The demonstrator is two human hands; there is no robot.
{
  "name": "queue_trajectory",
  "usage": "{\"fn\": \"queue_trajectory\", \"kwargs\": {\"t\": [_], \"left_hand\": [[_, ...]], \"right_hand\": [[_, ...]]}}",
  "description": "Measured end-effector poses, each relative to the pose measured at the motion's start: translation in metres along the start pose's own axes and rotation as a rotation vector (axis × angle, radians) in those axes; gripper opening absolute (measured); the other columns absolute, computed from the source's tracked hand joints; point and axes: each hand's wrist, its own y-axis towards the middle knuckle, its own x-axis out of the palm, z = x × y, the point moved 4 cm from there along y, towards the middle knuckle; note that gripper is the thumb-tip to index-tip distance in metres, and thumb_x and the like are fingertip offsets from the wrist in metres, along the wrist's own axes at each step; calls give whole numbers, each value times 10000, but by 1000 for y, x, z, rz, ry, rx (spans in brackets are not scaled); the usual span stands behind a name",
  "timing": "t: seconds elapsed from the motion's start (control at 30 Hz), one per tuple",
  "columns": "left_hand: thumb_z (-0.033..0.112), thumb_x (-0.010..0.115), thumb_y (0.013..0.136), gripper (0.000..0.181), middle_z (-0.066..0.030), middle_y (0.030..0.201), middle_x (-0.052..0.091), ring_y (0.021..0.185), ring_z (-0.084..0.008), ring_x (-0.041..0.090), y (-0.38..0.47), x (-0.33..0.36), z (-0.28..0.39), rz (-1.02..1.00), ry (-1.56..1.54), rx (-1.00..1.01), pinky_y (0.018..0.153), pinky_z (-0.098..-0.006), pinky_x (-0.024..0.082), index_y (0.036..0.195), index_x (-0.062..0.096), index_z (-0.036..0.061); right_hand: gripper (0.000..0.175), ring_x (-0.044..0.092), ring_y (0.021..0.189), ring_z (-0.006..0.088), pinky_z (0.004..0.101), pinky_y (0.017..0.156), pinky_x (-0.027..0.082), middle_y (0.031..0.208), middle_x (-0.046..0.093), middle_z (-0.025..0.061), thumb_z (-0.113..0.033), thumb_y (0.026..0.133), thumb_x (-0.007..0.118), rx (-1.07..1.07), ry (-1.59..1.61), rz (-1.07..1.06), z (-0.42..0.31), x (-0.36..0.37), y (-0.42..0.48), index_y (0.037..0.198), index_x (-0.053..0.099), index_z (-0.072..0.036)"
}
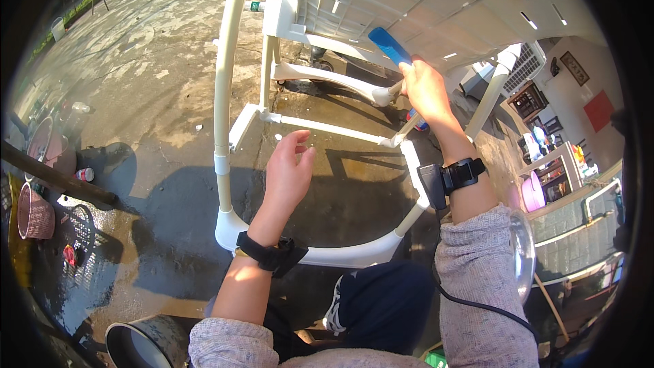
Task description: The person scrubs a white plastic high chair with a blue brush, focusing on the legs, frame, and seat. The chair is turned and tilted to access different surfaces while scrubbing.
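Observation:
My right hand grips a blue brush or scraper, its far end at the underside of a white plastic panel. The working face of the tool is hidden. The panel belongs to a frame of cream tubes with white plastic joints and feet, which looks like a baby's high chair. My left hand hangs inside the frame with its fingers loosely curled and nothing visible in it. Below it curves the white base bar. Both wrists wear black straps with small devices.
A bucket stands at the lower left. Further left are a pink basket, a wooden pole and a can. A metal basin is by my right arm, a pink tub beyond. The concrete floor is partly wet.

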Motion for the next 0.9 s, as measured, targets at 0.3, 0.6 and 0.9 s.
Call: {"fn": "queue_trajectory", "kwargs": {"t": [0.3,0.6,0.9], "left_hand": [[96,606,849,312,-143,1110,623,945,-250,641,3,13,1,-38,-4,6,811,-353,500,1150,565,28],[105,612,851,315,-146,1100,621,943,-251,638,4,15,-6,-39,-9,-12,793,-354,502,1152,561,29],[118,609,843,322,-143,1108,618,942,-257,632,3,10,-7,-45,34,-19,799,-360,499,1150,564,32]], "right_hand": [[270,621,859,420,487,750,492,853,644,240,-270,946,491,-235,-129,-17,-11,15,15,950,575,-14],[250,615,833,432,485,732,485,842,630,267,-250,937,514,-268,67,-87,-23,17,13,978,573,-11],[281,609,777,424,466,680,477,792,630,222,-279,939,509,-239,141,-159,6,26,19,925,572,-6]]}}
